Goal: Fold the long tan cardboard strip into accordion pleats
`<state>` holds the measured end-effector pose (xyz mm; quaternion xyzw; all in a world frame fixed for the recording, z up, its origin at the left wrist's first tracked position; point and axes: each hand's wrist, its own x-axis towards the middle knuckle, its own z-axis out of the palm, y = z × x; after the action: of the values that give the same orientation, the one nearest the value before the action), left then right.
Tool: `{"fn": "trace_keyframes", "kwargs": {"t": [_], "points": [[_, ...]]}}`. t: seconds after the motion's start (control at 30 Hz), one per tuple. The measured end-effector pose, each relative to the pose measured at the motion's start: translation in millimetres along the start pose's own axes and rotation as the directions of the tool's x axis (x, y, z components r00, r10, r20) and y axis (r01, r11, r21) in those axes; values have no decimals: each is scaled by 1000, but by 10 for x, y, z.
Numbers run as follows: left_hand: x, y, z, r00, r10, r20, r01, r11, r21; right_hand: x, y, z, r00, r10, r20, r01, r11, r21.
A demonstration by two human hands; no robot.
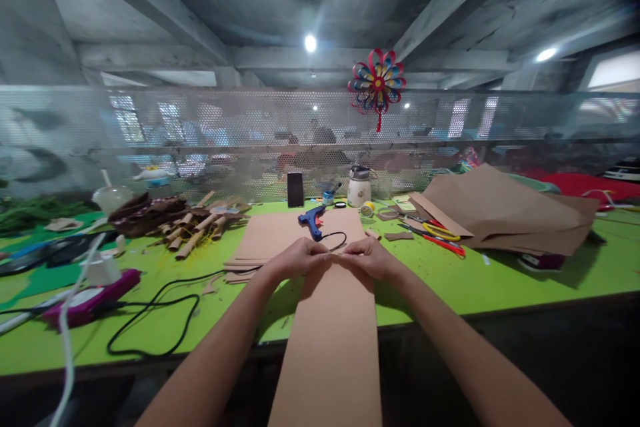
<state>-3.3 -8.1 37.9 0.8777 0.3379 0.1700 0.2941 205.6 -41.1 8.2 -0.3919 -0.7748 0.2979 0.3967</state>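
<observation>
A long strip of brown cardboard [333,340] runs from the table's near edge toward me. My left hand [295,257] and my right hand [370,258] meet at its far end, fingers curled and pinching that edge. Just beyond them a blue glue gun [311,219] lies on a larger brown sheet [280,235], its black cord looping beside my fingers.
The green table [450,280] holds rolled paper tubes [193,227] at the left, a stack of brown paper [505,210] with red and yellow scissors [434,232] at the right, a white jar [359,188], a black box [295,189] and a black cable [155,320]. A mesh screen [200,127] backs the table.
</observation>
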Motion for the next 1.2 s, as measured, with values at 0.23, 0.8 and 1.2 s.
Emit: {"fn": "trace_keyframes", "kwargs": {"t": [0.23,0.8,1.2], "points": [[12,-39,21,998,-55,18,55,998,22,19,34,68,995,-40,94,47,996,-73],[-11,-53,43,999,-50,19,48,994,103,7,8,79,987,-87,133,112,974,-195],[-44,-120,-8,994,51,94,-49,999,-23,5,41,26,991,-51,126,74,981,-182]]}}
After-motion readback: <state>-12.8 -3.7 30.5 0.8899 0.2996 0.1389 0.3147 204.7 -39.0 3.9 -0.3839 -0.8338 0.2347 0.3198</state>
